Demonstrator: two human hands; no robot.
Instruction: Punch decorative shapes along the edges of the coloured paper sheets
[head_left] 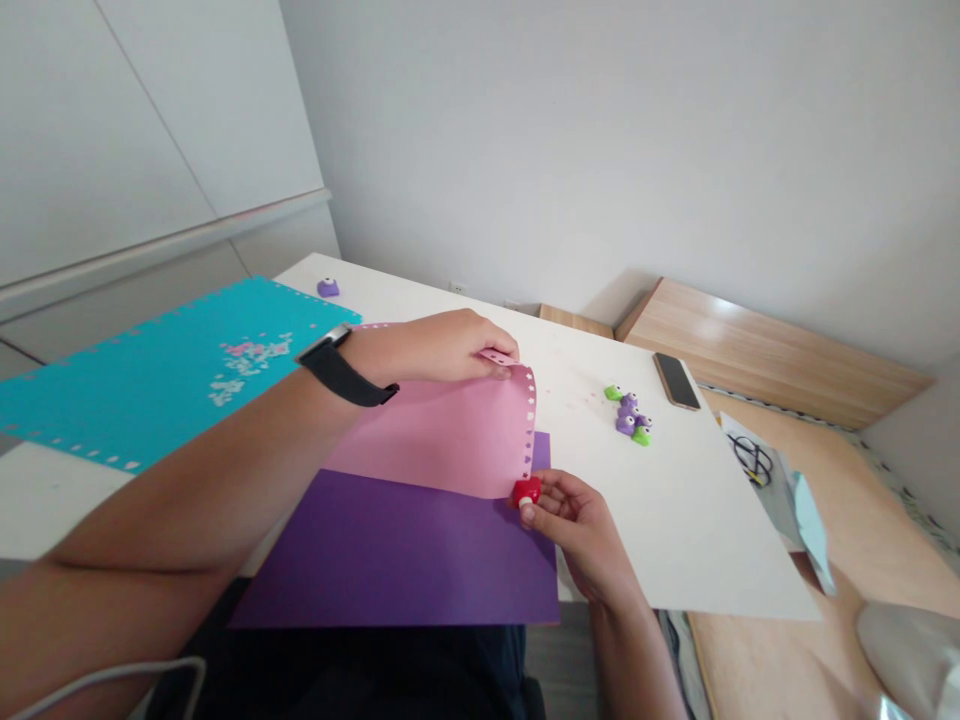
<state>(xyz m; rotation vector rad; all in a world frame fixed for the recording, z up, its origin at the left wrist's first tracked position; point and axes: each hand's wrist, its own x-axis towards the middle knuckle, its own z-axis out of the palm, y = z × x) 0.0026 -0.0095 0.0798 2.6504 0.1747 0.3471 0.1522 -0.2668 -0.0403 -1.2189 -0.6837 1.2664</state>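
In the head view, taking the pink sheet (435, 440) as the clock's centre, the left hand (484, 348) is pinching its far edge at about 1 o'clock, and the paper is bowing beneath the wrist. At 4 o'clock the right hand (576, 515) is pinching a red punch (527, 490) between thumb and fingers, and the punch is sitting against the sheet's near right corner, where a row of cut-out shapes is running up the edge. A purple sheet (412, 560) is lying under the pink one towards 6 o'clock, on the white desk (675, 530). Purple and green punches (628, 414) are clustering at 3 o'clock, with a phone (676, 381) resting just beyond. A blue sheet (135, 375) bearing loose paper cut-outs (247, 360) is spreading out towards 9 o'clock.
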